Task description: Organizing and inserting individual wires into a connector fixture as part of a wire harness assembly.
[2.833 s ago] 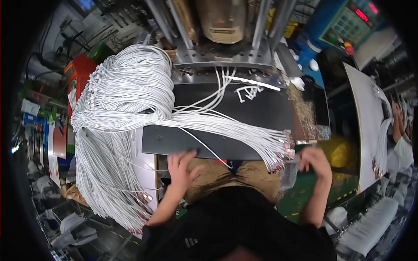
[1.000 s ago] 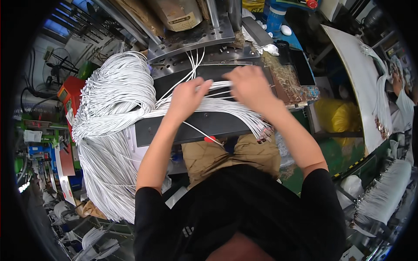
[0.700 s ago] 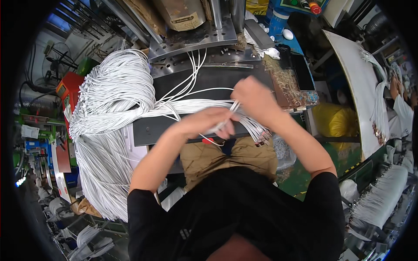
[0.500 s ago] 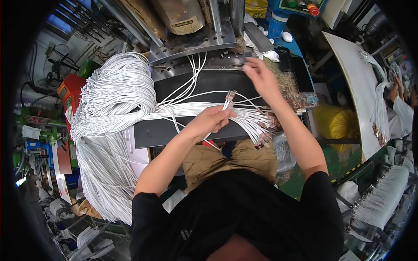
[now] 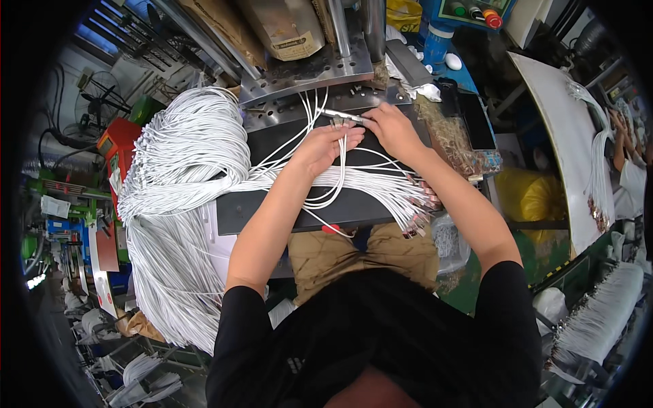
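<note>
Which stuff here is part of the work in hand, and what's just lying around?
Apparently in use:
white cables held in the left hand
slim pale strip in the right hand
cable bundle across the dark work surface

Apparently just lying about:
yellow bag, lower right
white egg-shaped object
flat black rectangular object, right side

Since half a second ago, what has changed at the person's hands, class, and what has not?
The left hand has carried its few cables away from the body, toward the press. The right hand, open then, now grips one end of the strip, which has tilted. The coil stays put.
</note>
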`<state>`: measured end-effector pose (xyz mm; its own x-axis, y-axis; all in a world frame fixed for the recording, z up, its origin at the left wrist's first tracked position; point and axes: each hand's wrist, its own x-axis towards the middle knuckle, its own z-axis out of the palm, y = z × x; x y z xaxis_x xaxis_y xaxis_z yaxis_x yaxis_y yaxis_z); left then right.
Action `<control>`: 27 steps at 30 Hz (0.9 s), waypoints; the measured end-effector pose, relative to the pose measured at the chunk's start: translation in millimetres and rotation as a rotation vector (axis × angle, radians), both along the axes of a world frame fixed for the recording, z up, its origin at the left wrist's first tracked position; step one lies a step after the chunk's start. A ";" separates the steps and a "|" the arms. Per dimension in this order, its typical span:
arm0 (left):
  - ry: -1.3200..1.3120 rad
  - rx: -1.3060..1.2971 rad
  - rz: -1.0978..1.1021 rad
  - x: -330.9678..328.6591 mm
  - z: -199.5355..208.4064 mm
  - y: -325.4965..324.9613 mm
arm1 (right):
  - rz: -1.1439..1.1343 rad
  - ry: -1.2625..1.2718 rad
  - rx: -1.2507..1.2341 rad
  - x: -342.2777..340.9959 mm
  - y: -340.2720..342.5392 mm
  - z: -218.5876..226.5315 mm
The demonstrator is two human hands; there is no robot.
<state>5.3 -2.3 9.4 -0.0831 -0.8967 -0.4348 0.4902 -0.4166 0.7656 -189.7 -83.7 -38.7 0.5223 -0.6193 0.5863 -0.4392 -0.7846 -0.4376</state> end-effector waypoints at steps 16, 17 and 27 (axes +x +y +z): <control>-0.402 -0.020 -0.235 -6.7 -14.9 -7.3 | -0.061 -0.168 0.808 0.4 0.0 6.3; -0.394 -0.016 -0.228 -7.0 -14.9 -8.1 | -0.091 -0.146 0.752 1.2 3.4 8.9; -0.327 -0.072 -0.119 -17.7 -12.1 -0.2 | -0.015 -0.238 0.837 -10.8 -7.4 6.1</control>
